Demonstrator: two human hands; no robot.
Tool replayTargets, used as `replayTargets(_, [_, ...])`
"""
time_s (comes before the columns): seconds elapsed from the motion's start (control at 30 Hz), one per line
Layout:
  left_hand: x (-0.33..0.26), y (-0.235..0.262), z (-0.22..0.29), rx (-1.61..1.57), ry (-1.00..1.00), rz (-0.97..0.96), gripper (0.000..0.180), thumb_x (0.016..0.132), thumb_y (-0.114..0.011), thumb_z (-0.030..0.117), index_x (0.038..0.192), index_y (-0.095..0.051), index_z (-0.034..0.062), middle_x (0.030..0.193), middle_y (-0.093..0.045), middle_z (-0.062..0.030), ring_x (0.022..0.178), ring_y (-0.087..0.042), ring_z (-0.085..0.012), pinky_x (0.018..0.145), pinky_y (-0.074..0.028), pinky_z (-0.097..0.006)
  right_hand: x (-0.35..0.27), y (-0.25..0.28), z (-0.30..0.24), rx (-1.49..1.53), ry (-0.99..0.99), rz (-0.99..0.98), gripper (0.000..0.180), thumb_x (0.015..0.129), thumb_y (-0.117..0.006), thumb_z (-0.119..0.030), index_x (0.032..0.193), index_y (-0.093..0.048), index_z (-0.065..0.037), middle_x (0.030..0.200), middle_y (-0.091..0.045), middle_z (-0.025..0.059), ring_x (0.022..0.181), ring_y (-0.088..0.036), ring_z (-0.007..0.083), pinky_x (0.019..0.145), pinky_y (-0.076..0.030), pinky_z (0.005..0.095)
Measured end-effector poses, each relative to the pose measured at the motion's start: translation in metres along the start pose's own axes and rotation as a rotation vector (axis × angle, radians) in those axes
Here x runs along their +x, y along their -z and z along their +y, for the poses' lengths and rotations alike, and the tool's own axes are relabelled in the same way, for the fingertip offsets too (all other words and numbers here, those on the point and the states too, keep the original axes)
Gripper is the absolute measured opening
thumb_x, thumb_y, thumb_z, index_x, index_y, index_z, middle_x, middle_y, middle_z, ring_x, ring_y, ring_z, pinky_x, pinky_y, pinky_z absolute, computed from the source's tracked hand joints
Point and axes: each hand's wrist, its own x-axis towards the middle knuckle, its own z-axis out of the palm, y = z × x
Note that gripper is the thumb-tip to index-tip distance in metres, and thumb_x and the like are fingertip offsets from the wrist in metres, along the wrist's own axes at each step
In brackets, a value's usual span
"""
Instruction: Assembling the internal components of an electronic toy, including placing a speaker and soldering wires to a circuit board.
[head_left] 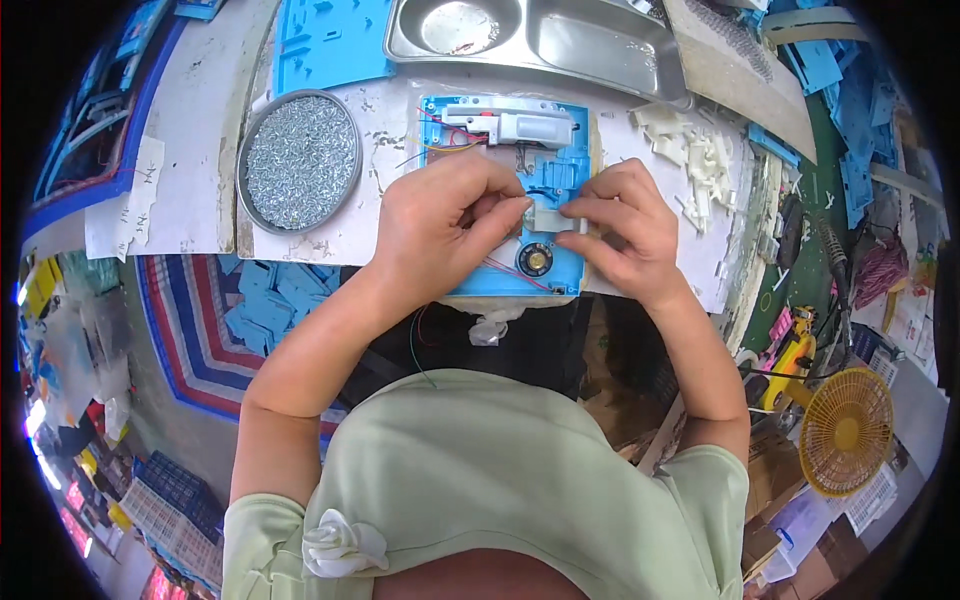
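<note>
A light blue plastic housing (pixel 572 172) lies in front of me at the table's near edge, with wires and a small round black speaker (pixel 535 260) inside. Across its top sits a white plastic unit (pixel 535 128) with a red bit and several coloured wires. Between my hands is a small white plastic part (pixel 548 219) in the housing. My left hand (pixel 445 220) is closed, thumb and forefinger pinched at the part's left end. My right hand (pixel 628 228) grips its right end between thumb and fingers. The fingertips partly cover the part.
A round metal dish (pixel 300 160) full of small screws stands to the left. Behind are a blue panel (pixel 333 45) and a steel compartment tray (pixel 600 45). White plastic pieces (pixel 705 165) lie in a pile on the right. A yellow fan (pixel 846 432) stands at lower right.
</note>
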Motion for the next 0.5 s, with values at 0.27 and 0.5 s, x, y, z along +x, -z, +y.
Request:
replayTargets(0.27, [0.004, 0.002, 0.004, 0.035, -0.034, -0.030, 0.010, 0.085, -0.075, 0.000, 0.092, -0.068, 0.0026, 0.075, -0.064, -0.0059, 0.062, -0.059, -0.0156, 0.057, -0.047, -0.028, 0.004, 0.001, -0.019, -0.164, -0.098, -0.087, 0.026, 0.073, -0.086, -0.014, 0.096, -0.075, -0.007, 0.096, -0.065, 0.0081, 0.089, -0.057, 0.0285, 0.077, -0.050, 0.0382])
replayTargets(0.5, [-0.001, 0.006, 0.009, 0.144, -0.046, -0.058, 0.009, 0.086, -0.074, -0.001, 0.090, -0.068, 0.0017, 0.076, -0.063, -0.0039, 0.059, -0.051, -0.0087, 0.053, -0.038, -0.024, -0.037, 0.092, -0.008, -0.590, -0.464, 0.279, 0.032, 0.080, -0.074, -0.012, 0.111, -0.073, -0.008, 0.119, -0.064, 0.0156, 0.111, -0.059, 0.0348, 0.100, -0.047, 0.0436])
